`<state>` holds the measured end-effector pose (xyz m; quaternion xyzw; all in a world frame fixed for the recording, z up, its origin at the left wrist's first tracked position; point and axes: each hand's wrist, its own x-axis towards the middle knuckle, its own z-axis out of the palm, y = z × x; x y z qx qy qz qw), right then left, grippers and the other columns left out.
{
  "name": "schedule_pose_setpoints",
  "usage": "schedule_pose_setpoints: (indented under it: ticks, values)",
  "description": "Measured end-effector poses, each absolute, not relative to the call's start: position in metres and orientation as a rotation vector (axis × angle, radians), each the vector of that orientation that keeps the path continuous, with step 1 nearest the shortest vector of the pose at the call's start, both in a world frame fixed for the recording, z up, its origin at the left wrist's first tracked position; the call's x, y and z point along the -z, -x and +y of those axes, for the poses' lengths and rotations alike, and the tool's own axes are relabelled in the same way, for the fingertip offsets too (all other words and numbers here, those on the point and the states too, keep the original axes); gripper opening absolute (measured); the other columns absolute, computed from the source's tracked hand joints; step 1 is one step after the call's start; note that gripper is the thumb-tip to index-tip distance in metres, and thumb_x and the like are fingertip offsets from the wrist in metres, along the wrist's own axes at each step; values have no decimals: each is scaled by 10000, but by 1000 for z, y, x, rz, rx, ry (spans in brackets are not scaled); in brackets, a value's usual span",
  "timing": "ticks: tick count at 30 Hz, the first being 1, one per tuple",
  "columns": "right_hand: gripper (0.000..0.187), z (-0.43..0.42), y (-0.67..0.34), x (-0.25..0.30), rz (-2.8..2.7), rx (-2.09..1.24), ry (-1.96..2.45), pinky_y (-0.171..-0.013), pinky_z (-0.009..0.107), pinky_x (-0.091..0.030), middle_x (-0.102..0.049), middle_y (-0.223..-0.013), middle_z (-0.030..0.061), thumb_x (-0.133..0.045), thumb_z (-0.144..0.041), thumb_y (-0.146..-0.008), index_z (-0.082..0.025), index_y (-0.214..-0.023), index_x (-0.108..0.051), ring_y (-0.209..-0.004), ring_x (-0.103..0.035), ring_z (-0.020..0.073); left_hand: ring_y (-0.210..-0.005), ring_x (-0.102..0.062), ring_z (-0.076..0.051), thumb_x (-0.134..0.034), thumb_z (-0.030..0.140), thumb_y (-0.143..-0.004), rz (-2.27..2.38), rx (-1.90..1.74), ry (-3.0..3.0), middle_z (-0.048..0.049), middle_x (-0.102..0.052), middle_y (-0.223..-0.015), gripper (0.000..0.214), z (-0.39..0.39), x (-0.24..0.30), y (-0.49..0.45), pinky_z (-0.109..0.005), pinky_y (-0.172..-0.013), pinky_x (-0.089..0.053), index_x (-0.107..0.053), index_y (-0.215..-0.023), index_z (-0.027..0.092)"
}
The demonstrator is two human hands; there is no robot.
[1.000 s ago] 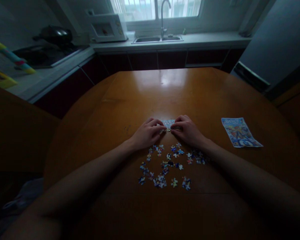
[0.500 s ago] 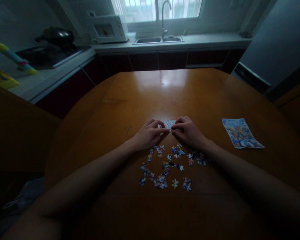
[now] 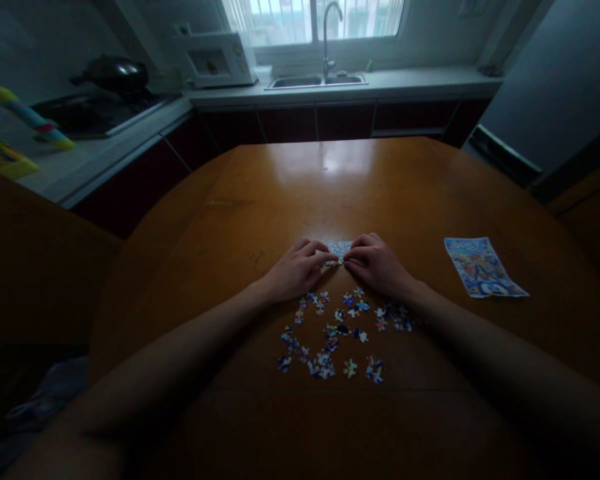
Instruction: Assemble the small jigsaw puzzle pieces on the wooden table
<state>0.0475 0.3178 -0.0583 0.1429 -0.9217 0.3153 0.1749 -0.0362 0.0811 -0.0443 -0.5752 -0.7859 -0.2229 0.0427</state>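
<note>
A small joined section of jigsaw puzzle (image 3: 339, 249), pale blue and white, lies on the table between my hands. My left hand (image 3: 300, 268) rests at its left side, index finger and thumb closed together at its near edge. From the right, my right hand (image 3: 377, 265) reaches in with thumb and finger pinched at the same edge. A small light puzzle piece (image 3: 341, 263) shows between the fingertips of both hands; the fingers partly cover it. Nearer to me, several loose puzzle pieces (image 3: 322, 365) lie scattered, some overlapping. My right forearm partly hides the pieces (image 3: 400, 317) at the right.
A creased printed picture sheet (image 3: 485, 267) lies to the right on the brown wooden table (image 3: 280, 193). Beyond the table's far edge runs a counter with a sink (image 3: 297, 82), a microwave (image 3: 213, 60) and a dark pan (image 3: 116, 73) on a stove.
My fingertips have shifted slightly at the near edge of the joined puzzle, and a little more of that edge shows. The loose pieces and the sheet stay put.
</note>
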Motion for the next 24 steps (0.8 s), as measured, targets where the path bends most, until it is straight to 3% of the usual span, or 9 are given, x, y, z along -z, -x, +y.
schedule_pose_setpoints:
  ticks: [5, 11, 24]
  values:
    - [74, 317, -49, 56, -2616, -932, -391, -854, 411, -499, -678, -952, 75, -703, -253, -886, -252, -903, -775, -967, -586, 252, -1103, -508, -241, -509, 99, -932, -2393, 633, 1783, -75, -606, -1215, 454, 80, 45, 37, -435, -1004, -477, -673, -1295, 315]
    - [219, 322, -49, 54, -2553, -961, -280, -872, 438, -496, -675, -929, 84, -600, -120, -888, -239, -924, -781, -958, -588, 256, -1094, -508, -240, -506, 117, -945, -2406, 638, 1777, -79, -601, -1232, 441, 80, 45, 37, -433, -1004, -473, -677, -1299, 317]
    - [187, 320, -51, 54, -2559, -966, -271, -868, 435, -494, -663, -915, 78, -612, -116, -852, -237, -875, -752, -950, -588, 256, -1099, -513, -242, -508, 93, -921, -2405, 640, 1779, -74, -602, -1228, 458, 80, 45, 37, -433, -1007, -475, -661, -1295, 309]
